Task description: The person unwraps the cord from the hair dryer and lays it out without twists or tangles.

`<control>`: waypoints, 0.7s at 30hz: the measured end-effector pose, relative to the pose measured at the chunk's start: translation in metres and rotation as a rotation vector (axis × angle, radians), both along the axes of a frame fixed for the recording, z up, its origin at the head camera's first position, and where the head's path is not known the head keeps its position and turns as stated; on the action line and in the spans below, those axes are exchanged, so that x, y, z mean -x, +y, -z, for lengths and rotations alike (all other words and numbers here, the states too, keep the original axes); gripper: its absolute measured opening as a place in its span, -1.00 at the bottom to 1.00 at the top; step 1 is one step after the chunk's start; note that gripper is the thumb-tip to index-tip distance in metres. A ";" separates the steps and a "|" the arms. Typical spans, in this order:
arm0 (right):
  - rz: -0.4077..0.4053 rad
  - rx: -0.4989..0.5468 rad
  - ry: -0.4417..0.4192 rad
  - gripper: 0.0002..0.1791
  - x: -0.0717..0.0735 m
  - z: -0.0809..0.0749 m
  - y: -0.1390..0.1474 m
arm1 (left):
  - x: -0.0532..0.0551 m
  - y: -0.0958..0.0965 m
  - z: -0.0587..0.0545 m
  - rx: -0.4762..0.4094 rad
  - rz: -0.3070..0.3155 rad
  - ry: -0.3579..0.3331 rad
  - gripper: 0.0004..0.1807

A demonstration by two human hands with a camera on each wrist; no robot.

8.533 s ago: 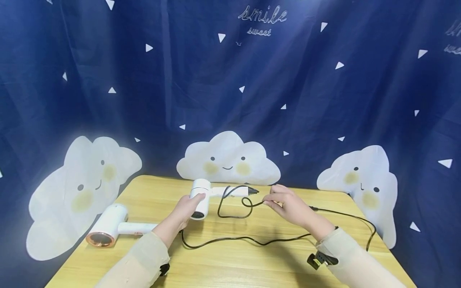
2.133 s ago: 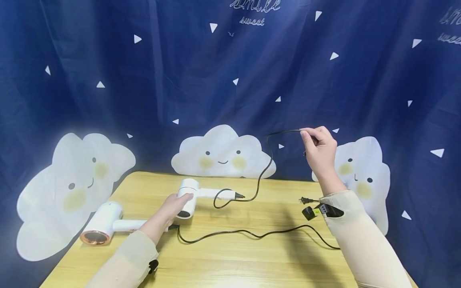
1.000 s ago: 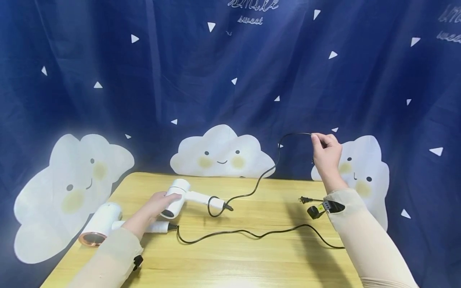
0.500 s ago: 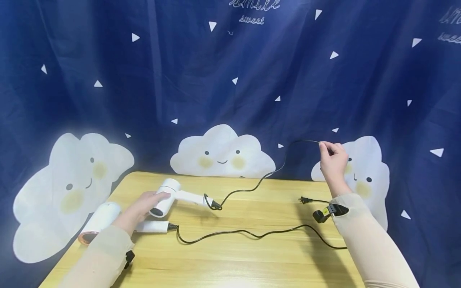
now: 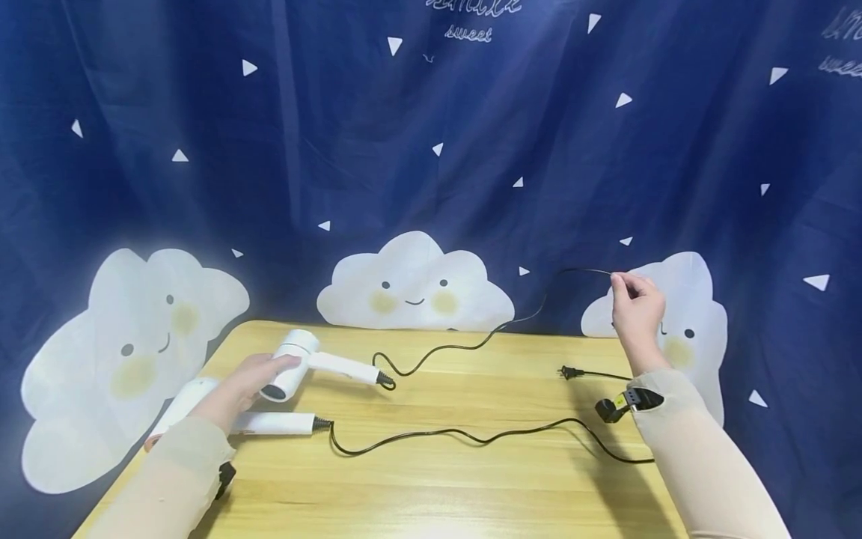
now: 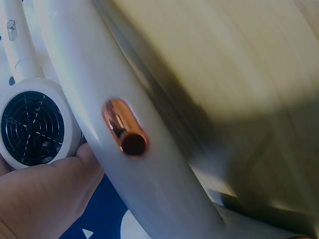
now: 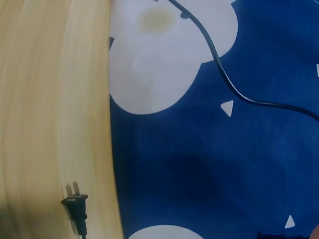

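My left hand [image 5: 245, 382] grips the head of a white hair dryer [image 5: 345, 367] near the table's back left; in the left wrist view its round black grille [image 6: 32, 128] shows above the thumb side of the hand [image 6: 45, 196]. From the handle's end a black cord [image 5: 447, 346] rises to the right. Up in the air at the right, my right hand [image 5: 640, 314] pinches that cord between thumb and fingers. The same cord [image 7: 224, 77] crosses the right wrist view. A second white hair dryer [image 5: 283, 424] with copper trim lies in front, partly hidden by my left forearm.
The second dryer's cord [image 5: 471, 440] snakes rightward over the wooden table [image 5: 404, 494]. A black two-pin plug [image 5: 571, 373] lies at the table's right, near its edge in the right wrist view. Behind hangs a blue curtain [image 5: 377, 150] with cloud faces.
The held dryer has moved left and its handle has swung to slope down to the right. My right hand has moved right, first higher, lately a little lower, and the cord's loops have opened out.
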State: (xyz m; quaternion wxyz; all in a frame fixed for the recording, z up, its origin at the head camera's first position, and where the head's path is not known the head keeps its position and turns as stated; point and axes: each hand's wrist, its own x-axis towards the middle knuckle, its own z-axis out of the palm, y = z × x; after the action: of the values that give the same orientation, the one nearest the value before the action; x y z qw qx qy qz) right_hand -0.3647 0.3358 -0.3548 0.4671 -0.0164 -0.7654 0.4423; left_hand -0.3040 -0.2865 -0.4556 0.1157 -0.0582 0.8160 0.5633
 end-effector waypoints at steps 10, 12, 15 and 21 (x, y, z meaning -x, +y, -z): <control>0.059 0.019 -0.042 -0.76 -0.006 0.011 0.018 | 0.004 -0.014 -0.003 -0.091 0.002 -0.007 -0.45; 0.070 0.026 -0.063 -0.74 -0.009 0.012 0.021 | 0.004 -0.017 -0.004 -0.113 0.001 -0.012 -0.44; 0.095 0.046 -0.102 -0.71 -0.010 0.014 0.024 | 0.005 -0.021 -0.006 -0.152 0.000 -0.024 -0.43; 0.151 0.090 -0.199 -0.66 -0.010 0.019 0.031 | 0.006 -0.029 -0.003 -0.195 -0.025 -0.047 -0.43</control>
State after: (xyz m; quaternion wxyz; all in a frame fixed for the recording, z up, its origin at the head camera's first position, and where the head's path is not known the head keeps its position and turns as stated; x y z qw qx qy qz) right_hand -0.3550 0.3671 -0.3740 0.4196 -0.1385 -0.7839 0.4362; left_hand -0.3105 -0.3159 -0.4526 0.1331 -0.0701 0.7534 0.6401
